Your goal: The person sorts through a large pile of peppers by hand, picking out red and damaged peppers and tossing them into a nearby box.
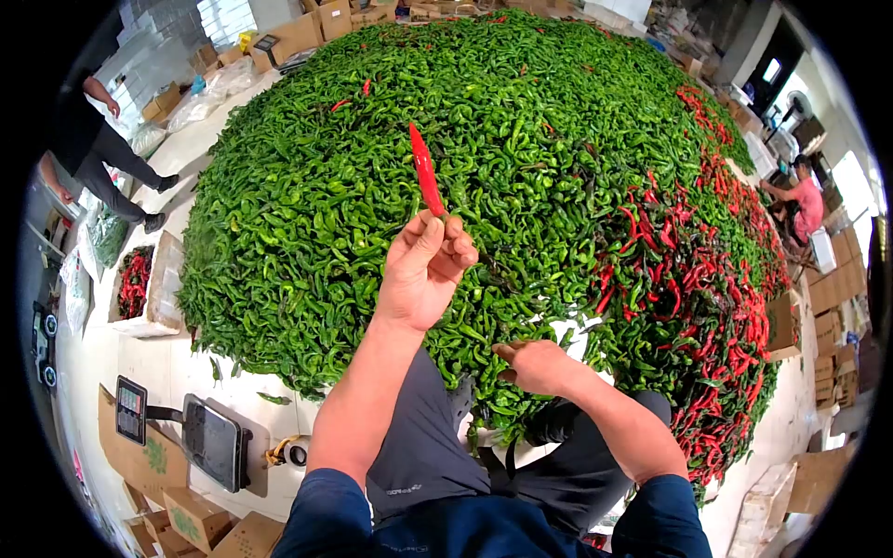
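My left hand (430, 265) is raised over the pile and pinches a red chili pepper (424, 169) by its stem end, the tip pointing up and away from me. Lower and to the right, my right hand (535, 365) hovers at the near edge of the pile, fingers pointing left and slightly apart, with nothing visible in them. A huge heap of green chili peppers (372, 121) spreads in front of my legs. Red chili peppers (726, 270) are gathered along its right side, and a few lie scattered among the green ones.
At lower left a digital scale (216, 442) stands on the floor beside cardboard boxes (195, 516) and a tape roll (296, 454). A white foam box (167, 288) of red peppers sits left of the heap. One person (102, 139) stands at left; another (802, 205) sits at right.
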